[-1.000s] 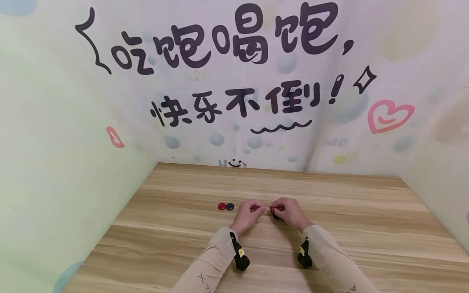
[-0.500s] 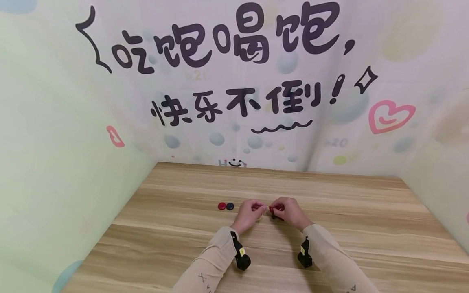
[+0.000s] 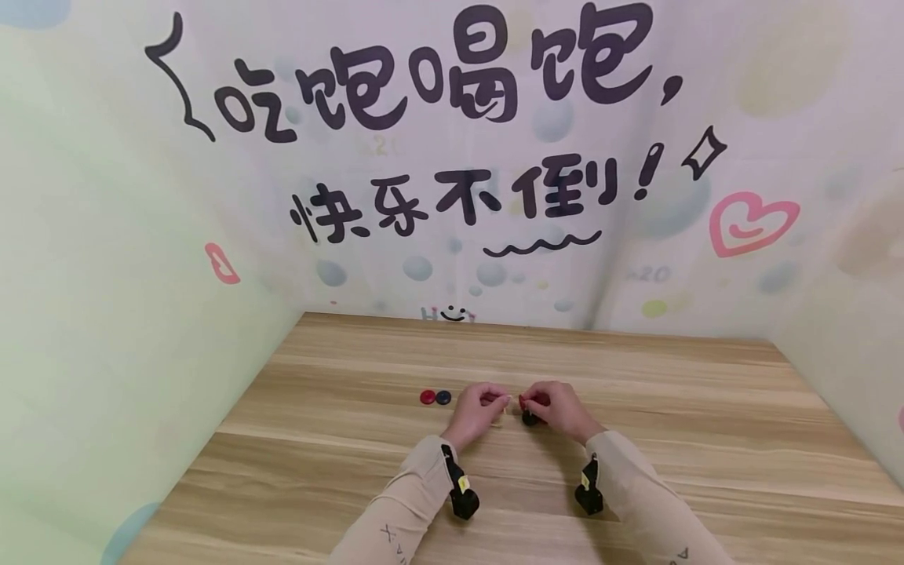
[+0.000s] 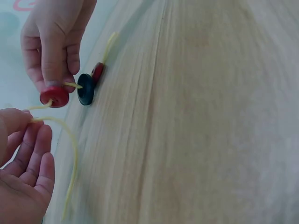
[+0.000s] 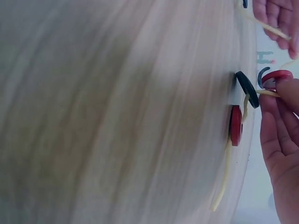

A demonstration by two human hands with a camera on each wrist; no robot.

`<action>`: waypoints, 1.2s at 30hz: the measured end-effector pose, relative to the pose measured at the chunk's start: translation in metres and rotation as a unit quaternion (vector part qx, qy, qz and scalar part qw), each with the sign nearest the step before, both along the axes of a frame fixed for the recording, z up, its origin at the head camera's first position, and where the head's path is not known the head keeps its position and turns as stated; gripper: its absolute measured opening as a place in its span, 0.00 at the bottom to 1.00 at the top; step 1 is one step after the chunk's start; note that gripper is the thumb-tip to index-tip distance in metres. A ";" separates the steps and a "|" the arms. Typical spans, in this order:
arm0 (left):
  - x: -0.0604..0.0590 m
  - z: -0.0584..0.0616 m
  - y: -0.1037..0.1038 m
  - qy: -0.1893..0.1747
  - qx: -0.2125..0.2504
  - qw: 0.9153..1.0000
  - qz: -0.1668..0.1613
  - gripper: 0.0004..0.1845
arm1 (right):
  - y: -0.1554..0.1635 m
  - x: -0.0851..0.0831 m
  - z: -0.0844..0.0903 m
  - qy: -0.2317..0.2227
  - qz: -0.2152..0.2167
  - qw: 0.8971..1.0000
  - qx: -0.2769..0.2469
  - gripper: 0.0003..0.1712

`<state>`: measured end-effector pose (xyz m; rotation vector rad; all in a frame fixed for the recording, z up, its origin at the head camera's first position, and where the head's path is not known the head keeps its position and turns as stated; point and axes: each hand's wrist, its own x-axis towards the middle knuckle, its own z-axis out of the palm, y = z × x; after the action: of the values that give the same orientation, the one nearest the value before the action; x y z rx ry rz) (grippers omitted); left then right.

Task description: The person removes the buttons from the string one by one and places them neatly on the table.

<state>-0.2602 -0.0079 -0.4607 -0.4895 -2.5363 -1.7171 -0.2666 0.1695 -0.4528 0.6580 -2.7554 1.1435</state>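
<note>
On the desk (image 3: 282, 471), between its left edge and the person, a loose red button (image 3: 428, 397) and a loose dark button (image 3: 443, 398) lie flat side by side, short of the far edge.

Next to the right is the left hand (image 3: 483, 410), thumb and forefinger pinched together on a yellow cord (image 4: 73, 149), the other fingers loosely bent. From that pinch one stretch of cord droops toward the desk, and another runs to the held red button (image 4: 54, 97). The left sleeve (image 3: 402, 498) slants in from the near side, leaning right.

The two hands are near each other but apart. The held red button sits between them, gripped by the thumb and fingers of the right hand (image 3: 561, 410), cord through its middle. Just beside it a threaded dark button (image 4: 86, 89) stands tilted on the same cord; then comes a threaded red button (image 5: 236, 125), on edge at the desk, with a cord tail beyond. The right sleeve (image 3: 650, 494) slants in leaning left, its hand bent over the buttons.
</note>
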 end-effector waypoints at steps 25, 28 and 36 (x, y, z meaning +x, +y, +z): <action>0.004 0.003 0.015 -0.030 0.027 0.999 -0.025 0.16 | -0.005 0.004 0.007 -0.032 0.012 0.998 -0.058 0.02; 0.001 -0.001 0.013 -0.039 0.018 0.999 -0.019 0.16 | -0.004 0.004 0.006 -0.033 0.014 0.997 -0.063 0.02; 0.002 0.001 0.003 -0.049 0.020 0.999 -0.009 0.16 | -0.001 0.006 0.007 -0.005 -0.008 0.999 -0.033 0.02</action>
<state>-0.2586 -0.0051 -0.4598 -0.4379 -2.5650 -1.8379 -0.2606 0.1686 -0.4462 0.6228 -2.7134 1.2317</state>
